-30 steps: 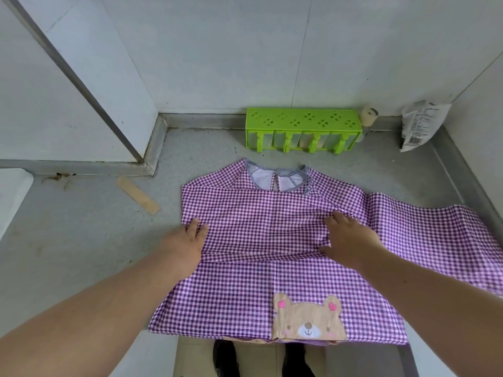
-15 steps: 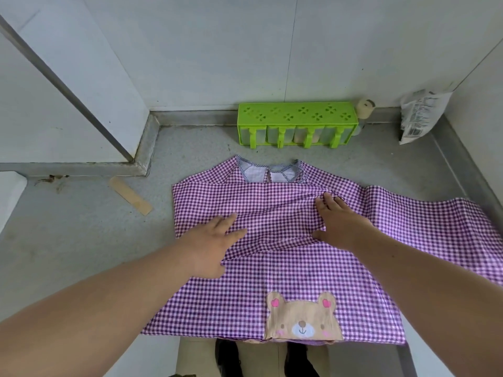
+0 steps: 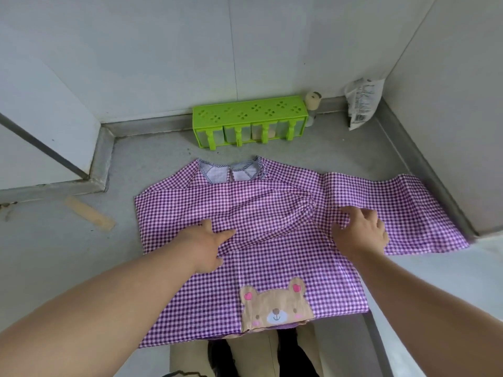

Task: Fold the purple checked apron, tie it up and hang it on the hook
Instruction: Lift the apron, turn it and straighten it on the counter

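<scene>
While my flat left hand (image 3: 205, 247) pins the apron (image 3: 275, 257), its unfolded sleeve (image 3: 402, 213) stretches rightward beside my right hand (image 3: 359, 231), fingers curled into cloth.

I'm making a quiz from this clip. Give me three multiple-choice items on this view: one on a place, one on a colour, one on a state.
1. Where is the bear patch on the apron?
A. By the collar
B. At the near hem
C. On the right sleeve

2. What colour is the rack by the wall?
A. Green
B. Red
C. Black

3. How does the apron lie?
A. Hung on a hook
B. Rolled and tied
C. Spread on the counter

Key: 1 B, the patch sits at the edge nearest the person. 2 A, the rack is bright green. 3 C, it lies spread out, the left hand and right hand on it.
</scene>
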